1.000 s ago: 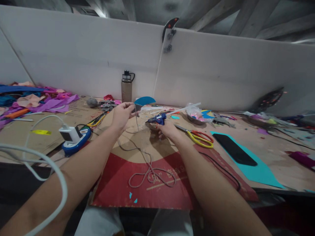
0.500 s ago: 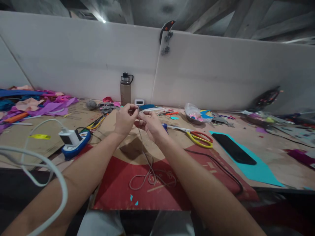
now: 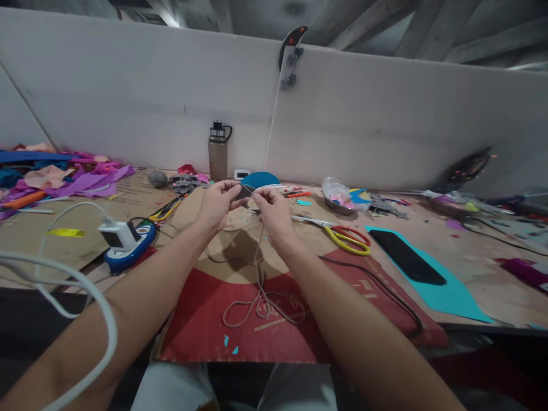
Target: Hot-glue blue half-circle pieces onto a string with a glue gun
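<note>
A thin grey-brown cord point(image 3: 258, 274) hangs from between my two hands and lies in loose loops on the red part of the cardboard. My left hand point(image 3: 219, 204) is closed, its thumb and fingers pinching a small dark grey piece point(image 3: 245, 193) whose kind I cannot make out. Close beside it, my right hand point(image 3: 275, 214) pinches the upper part of the cord between thumb and fingertips, near the dark piece's edge. Behind the hands stands a blue rounded shape point(image 3: 261, 180). Scissors point(image 3: 349, 240) with red and yellow handles lie right of my right hand.
A black phone point(image 3: 406, 257) rests on a turquoise sheet point(image 3: 464, 305) at the right. At the left are a blue power strip point(image 3: 128, 254) with a white plug and a white cable point(image 3: 107, 319) crossing my forearm. A bottle point(image 3: 218, 157) stands by the white partition point(image 3: 141, 97).
My hands have moved slightly apart, exposing the dark grey piece between them. The right hand has turned and now pinches the cord, which hangs farther right. More of the blue rounded shape shows.
</note>
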Motion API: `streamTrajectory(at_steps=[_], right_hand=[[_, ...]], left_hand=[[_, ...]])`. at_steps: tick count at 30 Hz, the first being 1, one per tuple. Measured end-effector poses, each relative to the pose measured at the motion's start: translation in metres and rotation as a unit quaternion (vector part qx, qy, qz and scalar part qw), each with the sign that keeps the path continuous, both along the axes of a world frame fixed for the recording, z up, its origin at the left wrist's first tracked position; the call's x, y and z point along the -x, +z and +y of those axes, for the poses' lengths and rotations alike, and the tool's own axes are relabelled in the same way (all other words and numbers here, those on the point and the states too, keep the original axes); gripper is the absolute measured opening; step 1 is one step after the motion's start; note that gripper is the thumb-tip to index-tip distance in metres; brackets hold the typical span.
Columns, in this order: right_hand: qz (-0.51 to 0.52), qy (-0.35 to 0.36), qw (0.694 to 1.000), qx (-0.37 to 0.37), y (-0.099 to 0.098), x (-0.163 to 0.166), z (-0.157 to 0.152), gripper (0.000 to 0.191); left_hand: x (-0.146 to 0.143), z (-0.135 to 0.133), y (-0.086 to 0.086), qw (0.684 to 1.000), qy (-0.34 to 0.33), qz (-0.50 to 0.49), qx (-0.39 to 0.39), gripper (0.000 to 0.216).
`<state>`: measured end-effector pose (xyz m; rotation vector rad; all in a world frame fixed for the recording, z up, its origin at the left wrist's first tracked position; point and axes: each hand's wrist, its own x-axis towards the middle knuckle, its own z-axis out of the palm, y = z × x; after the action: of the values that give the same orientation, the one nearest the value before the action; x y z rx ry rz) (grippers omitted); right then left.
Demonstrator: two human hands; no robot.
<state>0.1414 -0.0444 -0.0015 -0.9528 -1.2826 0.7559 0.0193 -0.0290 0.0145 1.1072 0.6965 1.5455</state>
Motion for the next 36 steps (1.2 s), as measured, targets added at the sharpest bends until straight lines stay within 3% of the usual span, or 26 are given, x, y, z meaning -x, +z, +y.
streamTrajectory(at_steps=[24,36], right_hand=[[-0.005,-0.064,0.998,-0.013,0.0006,-0.0064,0.0015,0.02],[-0.002,-0.018,1.0,-0.015,0.003,-0.01,0.0017,0.021]], left_hand=[[-0.0023,-0.0052,0.0037,0.999,-0.023,0.001,0.043,0.009],[-0.0014,-0.0038,0.0047,0.995,-0.054,-0.02,0.085,0.006]])
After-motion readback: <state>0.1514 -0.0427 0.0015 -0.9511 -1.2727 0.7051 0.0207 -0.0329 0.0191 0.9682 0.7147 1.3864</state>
